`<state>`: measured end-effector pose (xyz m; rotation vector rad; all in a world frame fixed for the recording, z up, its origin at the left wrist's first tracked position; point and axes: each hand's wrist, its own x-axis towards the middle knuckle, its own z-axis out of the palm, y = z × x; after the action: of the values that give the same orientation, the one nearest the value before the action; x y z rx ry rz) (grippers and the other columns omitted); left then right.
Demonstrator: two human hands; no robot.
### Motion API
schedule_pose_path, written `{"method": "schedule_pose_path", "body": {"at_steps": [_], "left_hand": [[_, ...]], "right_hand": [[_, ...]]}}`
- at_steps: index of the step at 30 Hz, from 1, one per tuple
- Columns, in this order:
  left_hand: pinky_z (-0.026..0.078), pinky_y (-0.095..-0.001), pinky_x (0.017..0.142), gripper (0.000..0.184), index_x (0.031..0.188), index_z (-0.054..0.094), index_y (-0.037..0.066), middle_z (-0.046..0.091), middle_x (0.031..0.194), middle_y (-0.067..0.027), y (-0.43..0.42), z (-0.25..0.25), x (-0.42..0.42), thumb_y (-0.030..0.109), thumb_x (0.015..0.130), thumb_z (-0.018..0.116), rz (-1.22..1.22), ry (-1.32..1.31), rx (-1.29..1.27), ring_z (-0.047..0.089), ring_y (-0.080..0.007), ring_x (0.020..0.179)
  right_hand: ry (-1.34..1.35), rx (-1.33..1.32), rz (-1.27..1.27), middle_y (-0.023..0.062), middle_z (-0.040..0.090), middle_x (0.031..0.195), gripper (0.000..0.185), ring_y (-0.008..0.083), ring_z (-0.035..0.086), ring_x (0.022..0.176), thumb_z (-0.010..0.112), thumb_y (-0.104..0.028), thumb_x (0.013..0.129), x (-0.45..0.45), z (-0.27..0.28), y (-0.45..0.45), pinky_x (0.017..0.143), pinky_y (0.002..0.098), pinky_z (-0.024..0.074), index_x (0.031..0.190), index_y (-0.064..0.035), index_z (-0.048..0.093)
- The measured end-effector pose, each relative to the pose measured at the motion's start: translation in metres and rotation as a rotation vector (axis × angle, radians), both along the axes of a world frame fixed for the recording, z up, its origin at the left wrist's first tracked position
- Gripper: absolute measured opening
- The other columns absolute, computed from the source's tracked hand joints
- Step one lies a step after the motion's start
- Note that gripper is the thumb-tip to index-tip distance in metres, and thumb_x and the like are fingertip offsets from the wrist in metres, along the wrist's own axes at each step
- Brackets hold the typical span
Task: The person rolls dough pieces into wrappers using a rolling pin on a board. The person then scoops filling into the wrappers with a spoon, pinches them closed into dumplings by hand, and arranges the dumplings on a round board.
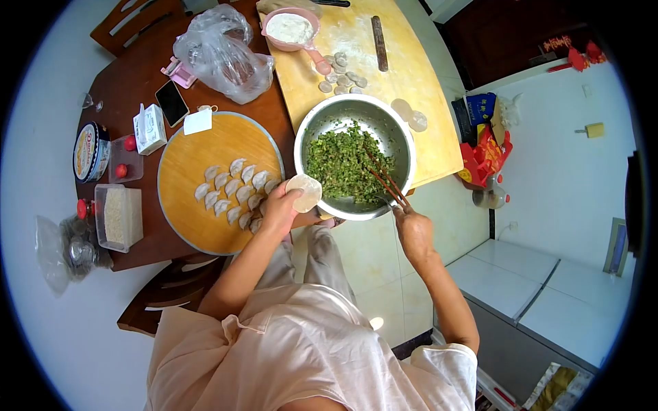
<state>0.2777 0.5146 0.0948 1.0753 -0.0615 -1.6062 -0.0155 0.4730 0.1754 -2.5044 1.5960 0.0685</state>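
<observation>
A round dough wrapper (306,193) lies in my left hand (279,209), its fingers closed on the near edge, beside the metal bowl's rim. My right hand (414,233) grips brown chopsticks (391,181) at the bowl's lower right, their tips in the chopped green filling (343,161). The steel bowl (409,140) rests at the front of the floured yellow board (439,147). On the round wooden board (185,154) at left, several folded dumplings (232,186) sit in rows. Small dough pieces (340,75) are behind the bowl, and flat wrappers (410,115) lie to its right.
A pink flour bowl (290,29) and a dark rolling pin (380,44) are on the yellow board. Left of it are a plastic bag (223,55), a phone (172,103), a tissue pack (149,129), a blue tin (92,151) and a clear container (118,217).
</observation>
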Motion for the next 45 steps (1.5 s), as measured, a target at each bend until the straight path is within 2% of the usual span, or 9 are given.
{"method": "schedule_pose_path", "body": {"at_steps": [6,12,15,22,26,33,34,37,45], "left_hand": [[0.051,-0.0337,0.090,0.032,0.119,0.053,-0.006,0.061,0.113,-0.0132,-0.001,0.002,-0.003,-0.003,0.087,0.050,0.060,-0.011,-0.027,0.062,-0.0225,0.103],[0.050,-0.0368,0.093,0.035,0.121,0.051,-0.004,0.060,0.114,-0.0132,-0.002,-0.003,-0.005,-0.004,0.087,0.051,0.102,-0.020,-0.008,0.060,-0.0245,0.105],[0.050,-0.0344,0.091,0.033,0.120,0.053,-0.004,0.060,0.113,-0.0123,-0.003,-0.001,-0.005,-0.002,0.088,0.051,0.142,0.009,-0.012,0.061,-0.0221,0.104],[0.050,-0.0350,0.091,0.029,0.120,0.053,-0.002,0.060,0.115,-0.0126,-0.024,0.014,-0.014,0.012,0.096,0.052,0.269,0.016,-0.057,0.060,-0.0216,0.106],[0.048,-0.0388,0.095,0.033,0.124,0.049,-0.002,0.057,0.121,-0.0135,-0.040,0.034,-0.049,0.018,0.098,0.049,0.137,0.110,-0.010,0.058,-0.0239,0.110],[0.042,-0.0465,0.103,0.036,0.128,0.046,0.000,0.052,0.130,-0.0154,-0.051,0.052,-0.083,0.023,0.101,0.040,0.019,0.381,-0.072,0.051,-0.0278,0.120],[0.041,-0.0467,0.103,0.036,0.128,0.046,0.000,0.051,0.130,-0.0155,-0.052,0.051,-0.085,0.023,0.101,0.040,0.002,0.387,-0.062,0.051,-0.0280,0.120],[0.044,-0.0459,0.100,0.034,0.125,0.046,0.000,0.053,0.125,-0.0165,-0.055,0.053,-0.087,0.023,0.102,0.039,0.011,0.434,-0.002,0.054,-0.0277,0.115],[0.044,-0.0425,0.100,0.036,0.124,0.047,-0.002,0.056,0.121,-0.0154,-0.060,0.044,-0.085,0.025,0.102,0.036,0.054,0.444,0.048,0.055,-0.0264,0.112]], "right_hand": [[-0.102,0.135,0.047,0.0185,0.065,0.078,0.012,0.0357,0.063,0.068,0.058,-0.005,0.083,0.009,0.010,-0.007,0.060,0.0437,0.0503,0.089,-0.0050,0.069],[-0.650,0.284,-0.035,0.0133,0.064,0.071,0.015,0.0258,0.060,0.056,0.060,-0.002,0.083,0.002,-0.032,0.002,0.053,0.0363,0.0459,0.093,-0.0053,0.071],[-0.916,0.851,-0.509,0.0005,0.053,0.061,0.016,0.0073,0.040,0.046,0.057,-0.010,0.091,0.010,-0.034,0.004,0.043,0.0228,0.0307,0.099,-0.0010,0.067],[-1.382,1.045,-0.833,-0.0021,0.050,0.065,0.020,0.0030,0.033,0.047,0.053,-0.009,0.093,0.022,0.002,0.013,0.043,0.0179,0.0235,0.107,0.0011,0.064],[-1.510,0.838,-0.806,-0.0004,0.053,0.068,0.020,0.0040,0.038,0.050,0.052,-0.007,0.093,0.032,0.018,0.020,0.045,0.0179,0.0274,0.107,0.0010,0.064],[-0.892,-0.135,-0.310,0.0110,0.061,0.083,0.025,0.0180,0.052,0.062,0.053,0.005,0.087,0.046,0.015,0.036,0.062,0.0247,0.0408,0.108,0.0004,0.065],[-0.814,-0.172,-0.244,0.0153,0.059,0.086,0.033,0.0260,0.054,0.061,0.054,0.008,0.082,0.041,0.004,0.041,0.061,0.0309,0.0447,0.112,-0.0016,0.064],[-0.684,-0.279,-0.119,0.0143,0.056,0.081,0.038,0.0283,0.054,0.060,0.058,0.008,0.079,0.046,-0.006,0.050,0.056,0.0343,0.0456,0.115,-0.0021,0.063],[-0.579,-0.282,-0.078,0.0093,0.048,0.070,0.047,0.0236,0.052,0.055,0.063,0.008,0.073,0.043,-0.015,0.061,0.051,0.0346,0.0437,0.118,-0.0037,0.063]]}}
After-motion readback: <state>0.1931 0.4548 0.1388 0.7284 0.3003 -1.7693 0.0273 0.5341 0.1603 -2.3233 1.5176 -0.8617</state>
